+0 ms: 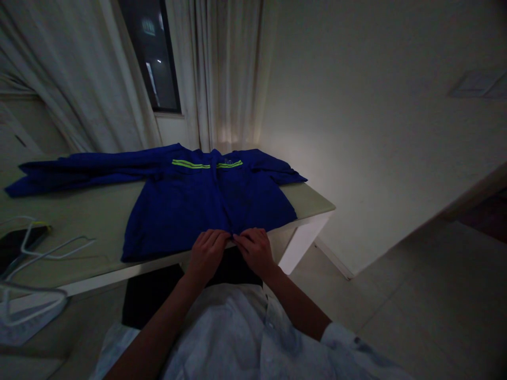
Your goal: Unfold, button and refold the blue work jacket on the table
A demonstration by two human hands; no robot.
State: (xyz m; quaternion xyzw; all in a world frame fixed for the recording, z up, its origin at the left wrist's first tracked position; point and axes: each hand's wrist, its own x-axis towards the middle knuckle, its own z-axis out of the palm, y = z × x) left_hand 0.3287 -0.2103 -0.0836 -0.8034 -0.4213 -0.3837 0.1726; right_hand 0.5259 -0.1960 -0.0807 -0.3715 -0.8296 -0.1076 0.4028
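Observation:
A blue long-sleeved jacket with yellow-green chest stripes lies spread on the table, its collar toward the curtain and its hem at the near edge. One sleeve stretches far to the left; the other reaches the right end. My left hand pinches the hem at the middle, beside the front opening. Close against it, my right hand pinches the other side of the opening. The fingertips of both hands almost meet. Whatever small part of the front edge lies between them is hidden by the fingers.
The pale table has a white front edge. White wire hangers and a dark phone lie at its left. Beyond are a curtain and a dark window; a wall stands on the right.

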